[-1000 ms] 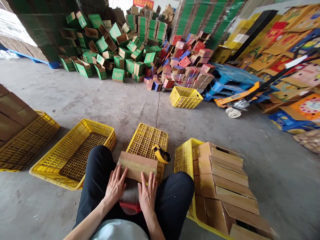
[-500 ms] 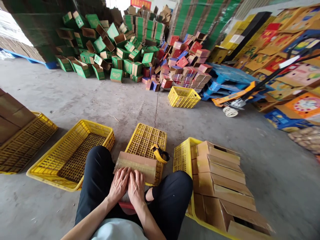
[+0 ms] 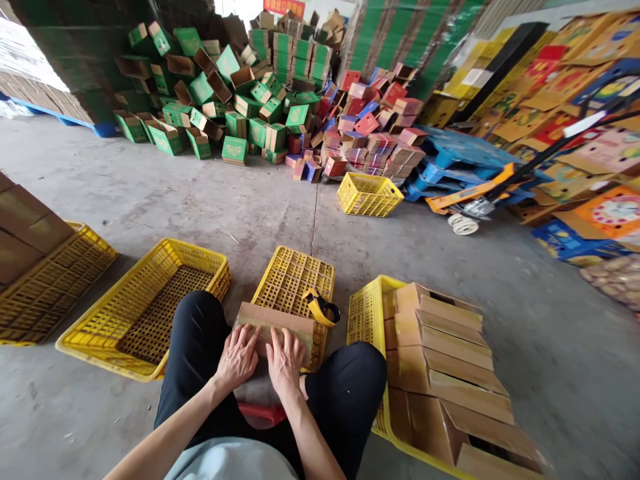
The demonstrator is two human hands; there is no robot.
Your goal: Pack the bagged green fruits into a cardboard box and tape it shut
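Note:
A brown cardboard box (image 3: 280,319) with a strip of tape along its face lies on the near end of an upturned yellow crate (image 3: 285,275) between my knees. My left hand (image 3: 239,355) rests on the left part of the box, fingers stretched out. On the right part lies my right hand (image 3: 286,360), its fingers spread flat over the taped face. A yellow and black tape dispenser (image 3: 321,308) sits on the crate just beyond the box, to the right, touched by neither hand.
To my right a yellow crate (image 3: 364,313) holds several cardboard boxes (image 3: 450,360). An open crate (image 3: 150,307) stands left, and one stacked with boxes (image 3: 55,280) farther left. Ahead are another crate (image 3: 369,195), piled green boxes (image 3: 235,150), blue pallets (image 3: 465,150) and a pallet jack (image 3: 475,200).
My hands, close together at the box's near edge before, have moved apart and forward onto its taped face. The box and tape dispenser stay in place.

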